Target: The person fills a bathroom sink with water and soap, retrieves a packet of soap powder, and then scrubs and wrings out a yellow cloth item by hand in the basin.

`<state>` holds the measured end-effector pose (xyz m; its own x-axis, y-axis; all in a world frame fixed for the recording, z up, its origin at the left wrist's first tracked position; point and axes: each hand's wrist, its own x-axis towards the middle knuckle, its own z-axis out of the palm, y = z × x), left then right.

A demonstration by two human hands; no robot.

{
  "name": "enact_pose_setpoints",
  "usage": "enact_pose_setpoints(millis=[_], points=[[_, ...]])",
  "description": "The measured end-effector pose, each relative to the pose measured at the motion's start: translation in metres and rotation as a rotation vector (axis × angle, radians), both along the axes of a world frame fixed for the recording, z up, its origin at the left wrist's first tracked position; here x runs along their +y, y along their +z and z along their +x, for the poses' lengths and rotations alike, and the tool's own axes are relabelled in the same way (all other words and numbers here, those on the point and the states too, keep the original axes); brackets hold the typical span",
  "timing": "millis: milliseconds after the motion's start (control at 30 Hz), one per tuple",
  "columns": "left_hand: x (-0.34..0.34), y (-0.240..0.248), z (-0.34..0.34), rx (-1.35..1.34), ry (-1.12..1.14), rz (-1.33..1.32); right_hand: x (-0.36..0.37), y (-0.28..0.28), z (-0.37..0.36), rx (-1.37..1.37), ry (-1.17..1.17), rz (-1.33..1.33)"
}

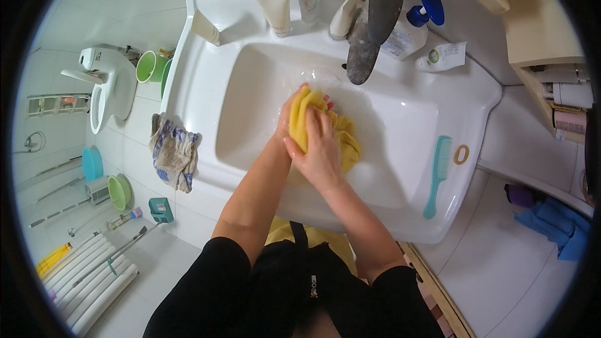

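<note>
Yellow cloth (301, 119) in the white sink (247, 109), at seven o'clock from the faucet (361, 56).
Left hand (285, 117) and right hand (318, 151) are both clamped on it; the left one seems partly hidden.

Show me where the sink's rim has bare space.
Bare: left ledge, between the leftmost tube and patterned cloth; right ledge, between the green-spotted tube and teal comb. Crowded: back ledge, with tubes, faucet and pump bottle; basin, with left hand, right hand and yellow cloth.
</note>
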<state>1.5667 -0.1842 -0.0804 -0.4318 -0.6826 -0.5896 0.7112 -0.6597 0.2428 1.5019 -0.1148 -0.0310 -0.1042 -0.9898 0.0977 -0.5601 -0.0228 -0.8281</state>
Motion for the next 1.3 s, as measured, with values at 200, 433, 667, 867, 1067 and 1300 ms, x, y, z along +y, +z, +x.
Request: enact_pose_setpoints(millis=[200, 433, 667, 867, 1067, 1300], points=[[0.037, -0.009, -0.029, -0.314, -0.012, 0.085, -0.041, -0.023, -0.056, 0.227, -0.126, 0.341], [0.050, 0.039, -0.005, -0.364, -0.113, 0.112, -0.022, -0.031, -0.055, 0.196, -0.048, 0.262], [-0.035, -0.008, 0.052, -1.321, -0.304, -0.388, -0.045, -0.089, -0.125, 0.148, -0.318, 0.169], [-0.038, -0.012, 0.012, -1.812, -1.036, -0.712, -0.040, -0.082, -0.107, 0.316, -0.139, 0.275], [-0.034, -0.012, 0.013, -0.028, -0.125, 0.042, -0.050, -0.065, -0.058, -0.941, -0.430, 0.343], [0.018, -0.031, 0.000, -0.364, -0.015, 0.003, -0.015, -0.004, -0.008, 0.076, -0.033, 0.202]])
